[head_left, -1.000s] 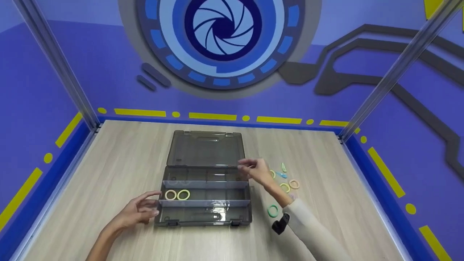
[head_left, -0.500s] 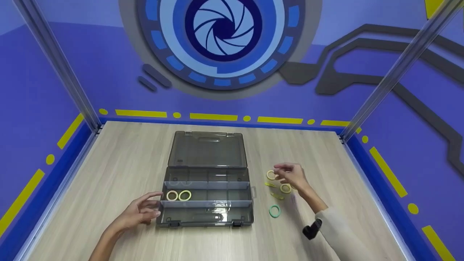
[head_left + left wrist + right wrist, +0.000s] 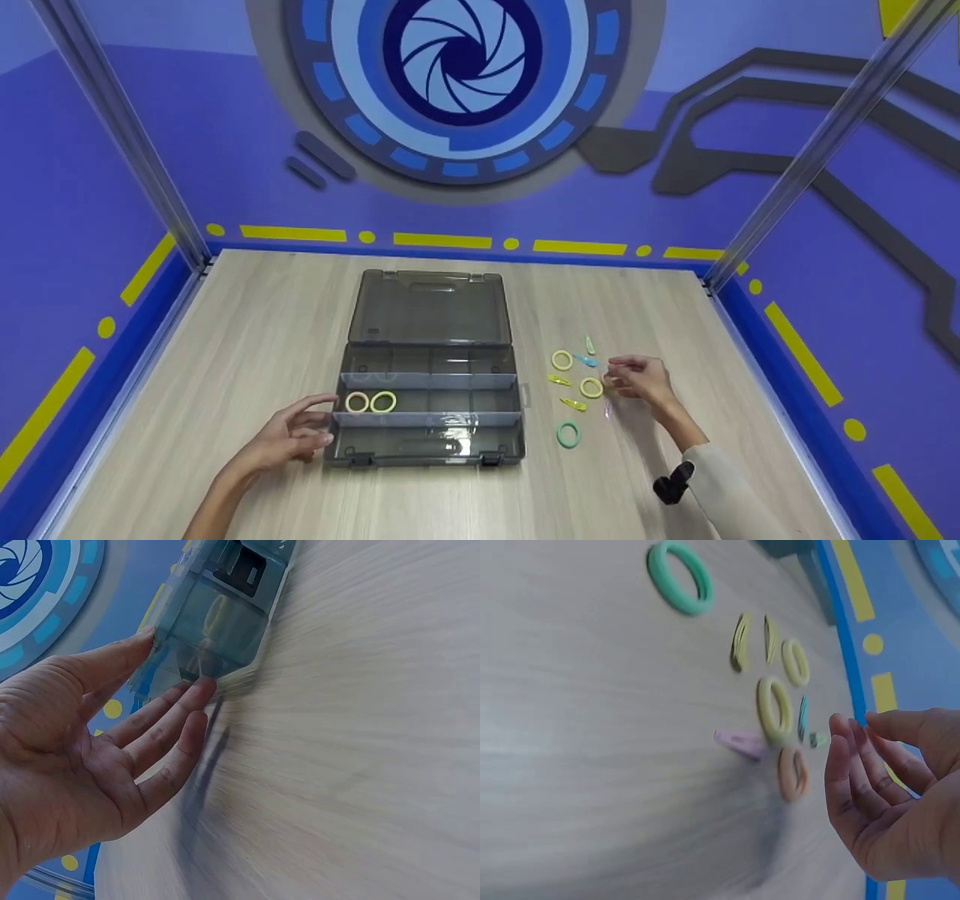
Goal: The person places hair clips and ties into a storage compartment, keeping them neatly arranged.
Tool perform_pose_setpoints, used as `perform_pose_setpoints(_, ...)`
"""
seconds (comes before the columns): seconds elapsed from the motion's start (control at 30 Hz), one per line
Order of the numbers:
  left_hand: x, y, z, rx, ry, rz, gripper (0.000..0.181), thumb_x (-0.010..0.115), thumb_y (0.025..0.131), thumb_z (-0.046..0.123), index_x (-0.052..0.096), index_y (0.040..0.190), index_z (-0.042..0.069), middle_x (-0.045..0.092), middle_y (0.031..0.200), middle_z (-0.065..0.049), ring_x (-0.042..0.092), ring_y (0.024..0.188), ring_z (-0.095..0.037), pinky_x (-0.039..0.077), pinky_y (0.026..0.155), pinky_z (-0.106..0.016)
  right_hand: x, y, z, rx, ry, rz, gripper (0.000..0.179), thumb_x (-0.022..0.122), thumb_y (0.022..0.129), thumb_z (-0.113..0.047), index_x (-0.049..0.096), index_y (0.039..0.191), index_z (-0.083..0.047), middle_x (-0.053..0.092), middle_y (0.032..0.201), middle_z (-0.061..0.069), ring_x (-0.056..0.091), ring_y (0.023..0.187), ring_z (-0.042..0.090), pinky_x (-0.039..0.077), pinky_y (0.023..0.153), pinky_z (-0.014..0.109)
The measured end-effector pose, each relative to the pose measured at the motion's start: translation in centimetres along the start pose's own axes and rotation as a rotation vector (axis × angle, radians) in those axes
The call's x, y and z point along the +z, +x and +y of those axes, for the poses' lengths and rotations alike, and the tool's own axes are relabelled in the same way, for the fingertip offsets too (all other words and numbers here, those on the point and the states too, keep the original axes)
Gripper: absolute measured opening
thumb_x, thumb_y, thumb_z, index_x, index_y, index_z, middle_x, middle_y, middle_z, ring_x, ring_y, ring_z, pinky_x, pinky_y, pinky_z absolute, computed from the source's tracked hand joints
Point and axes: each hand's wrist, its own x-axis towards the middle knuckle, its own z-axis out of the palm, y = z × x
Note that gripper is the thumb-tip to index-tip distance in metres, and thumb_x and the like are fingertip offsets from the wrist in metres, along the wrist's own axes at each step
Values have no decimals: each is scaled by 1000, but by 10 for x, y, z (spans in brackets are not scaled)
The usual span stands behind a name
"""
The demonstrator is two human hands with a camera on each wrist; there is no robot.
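My left hand (image 3: 281,439) rests its fingertips against the left side of the grey see-through organizer box (image 3: 420,459), fingers loosely bent. The box lies with its lid raised back. Inside its middle row, at the left end, are a peach hair tie (image 3: 347,403) and a yellow hair tie (image 3: 373,403). My right hand (image 3: 645,382) hovers at the right of the loose pieces, holding nothing, its fingers slightly curved. Close to it lie another peach hair tie (image 3: 785,780), mostly covered by the hand in the head view, a pink snap clip (image 3: 739,741) and a yellow hair tie (image 3: 765,709).
Right of the box lie a green hair tie (image 3: 559,435), yellow snap clips (image 3: 574,406), another yellow hair tie (image 3: 553,361), a blue clip (image 3: 586,361) and a pale green clip (image 3: 590,345). Blue printed panels (image 3: 225,150) enclose the wooden table (image 3: 262,315).
My right hand has moved from the box's right edge rightward, across the loose hair ties and clips, to beside the peach one. My left hand has stayed at the box.
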Motion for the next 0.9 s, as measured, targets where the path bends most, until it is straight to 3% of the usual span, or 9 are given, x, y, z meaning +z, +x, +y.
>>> perform_pose_setpoints(0.27,-1,1,1,27,3,-4,73,72,96,15,33,155,0,47,144,-40,68,102,-21,59,75,-38,-9,12,28,55,-60,76,33,66,98,-11,65,123,10,76,93,14,72,74,13,59,63,26)
perform_pose_setpoints(0.43,-2,0,-2,-2,-2,0,73,72,96,16,33,155,-1,48,145,-39,67,112,-24,58,80,-37,-4,13,39,86,-46,102,32,68,96,-9,65,122,11,75,88,8,69,71,10,57,60,23)
perform_pose_setpoints(0.57,-2,-2,-4,-34,-8,14,73,72,96,17,33,155,-1,49,145,-37,67,116,-23,58,84,-35,5,13,40,62,-69,94,31,69,96,-11,67,119,9,75,89,10,67,71,11,56,60,22)
perform_pose_setpoints(0.9,-2,0,-3,-17,-25,5,74,73,96,17,33,156,1,48,145,-36,66,104,-15,59,78,-35,11,12,38,-14,-257,159,21,71,94,-11,74,107,6,74,84,9,62,67,11,46,53,18)
